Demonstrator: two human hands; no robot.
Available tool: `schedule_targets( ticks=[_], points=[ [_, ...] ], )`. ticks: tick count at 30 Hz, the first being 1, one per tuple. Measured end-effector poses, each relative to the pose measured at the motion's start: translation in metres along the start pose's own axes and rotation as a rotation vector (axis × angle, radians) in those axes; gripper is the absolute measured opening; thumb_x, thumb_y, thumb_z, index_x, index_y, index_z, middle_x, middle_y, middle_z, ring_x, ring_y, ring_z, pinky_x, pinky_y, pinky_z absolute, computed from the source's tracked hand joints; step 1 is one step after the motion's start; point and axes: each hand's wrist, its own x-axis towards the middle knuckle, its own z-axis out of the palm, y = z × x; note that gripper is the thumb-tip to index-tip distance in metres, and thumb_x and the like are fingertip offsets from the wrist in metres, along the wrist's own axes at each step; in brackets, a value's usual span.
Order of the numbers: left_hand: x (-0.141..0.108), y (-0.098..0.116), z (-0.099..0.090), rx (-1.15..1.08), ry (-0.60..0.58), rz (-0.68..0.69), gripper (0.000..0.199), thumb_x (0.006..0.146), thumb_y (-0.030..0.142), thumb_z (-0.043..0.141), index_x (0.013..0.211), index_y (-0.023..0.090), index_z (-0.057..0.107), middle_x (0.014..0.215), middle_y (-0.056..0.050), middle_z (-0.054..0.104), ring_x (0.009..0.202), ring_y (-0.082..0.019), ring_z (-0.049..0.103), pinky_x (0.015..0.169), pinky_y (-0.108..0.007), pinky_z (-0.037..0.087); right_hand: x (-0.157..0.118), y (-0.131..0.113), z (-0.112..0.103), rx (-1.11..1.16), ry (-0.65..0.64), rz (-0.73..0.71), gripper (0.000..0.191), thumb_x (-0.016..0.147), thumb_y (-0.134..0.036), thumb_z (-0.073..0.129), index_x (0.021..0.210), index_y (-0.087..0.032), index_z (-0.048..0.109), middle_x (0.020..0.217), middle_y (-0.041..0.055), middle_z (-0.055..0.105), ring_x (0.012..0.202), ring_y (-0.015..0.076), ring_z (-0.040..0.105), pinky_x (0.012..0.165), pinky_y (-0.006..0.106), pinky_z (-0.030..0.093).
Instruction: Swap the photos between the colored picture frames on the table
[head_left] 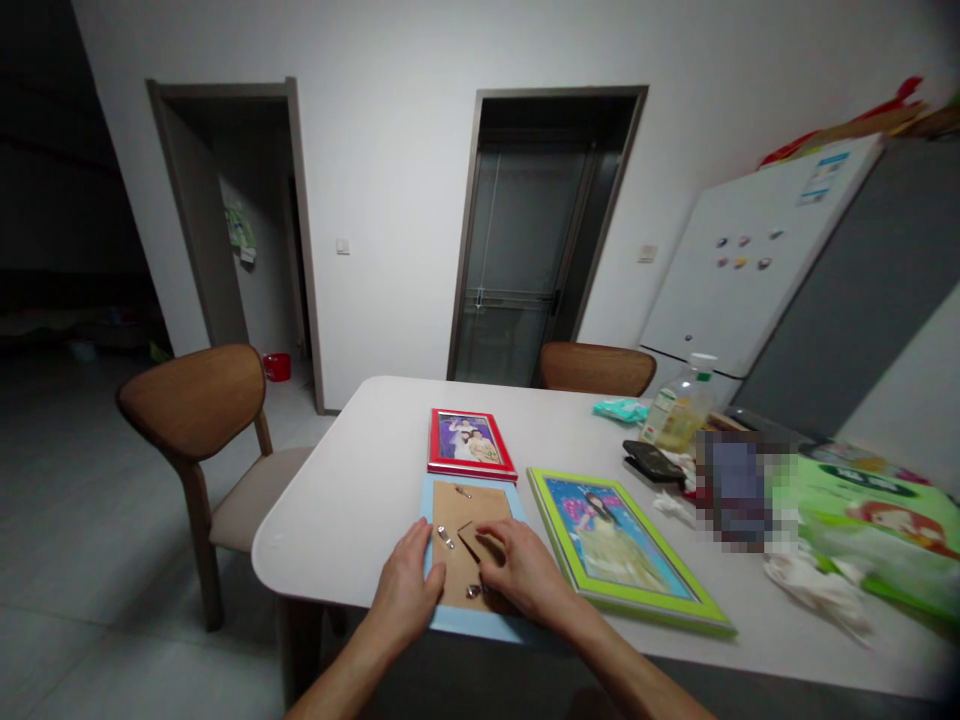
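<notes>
A light blue frame [480, 622] lies face down near the table's front edge, its brown backing board [454, 508] showing with small metal clips [445, 538] on it. My left hand [407, 580] rests at the frame's left side, fingers extended, holding nothing. Over the right part of the board, my right hand [523, 567] is curled, thumb and fingers close to a thin dark piece at the board's middle. Its grip there is too small to make out. Behind lies a red frame [471, 443] with a photo; to the right is a green frame [622, 545] with a photo.
On the table's right side are a bottle [679, 405], a black wallet-like item [653, 462], a teal wrapper [621, 411], crumpled tissues [817, 590] and a green package [885, 510]. Wooden chairs stand at the left [196, 400] and far side [598, 369].
</notes>
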Motion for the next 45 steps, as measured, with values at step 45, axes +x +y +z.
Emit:
schedule_targets(
  ticks=[45],
  points=[
    [-0.006,0.079,0.010,0.020,-0.108,0.415,0.052,0.062,0.017,0.057,0.113,0.017,0.043,0.120,-0.011,0.046,0.110,-0.025,0.040,0.094,-0.040,0.033,0.011,0.003,-0.039,1.082,0.097,0.456,0.079,0.061,-0.024,0.057,0.130,-0.019,0.018,0.063,-0.0016,0.059,0.048,0.0121,0.053,0.051,0.026,0.044]
  ],
)
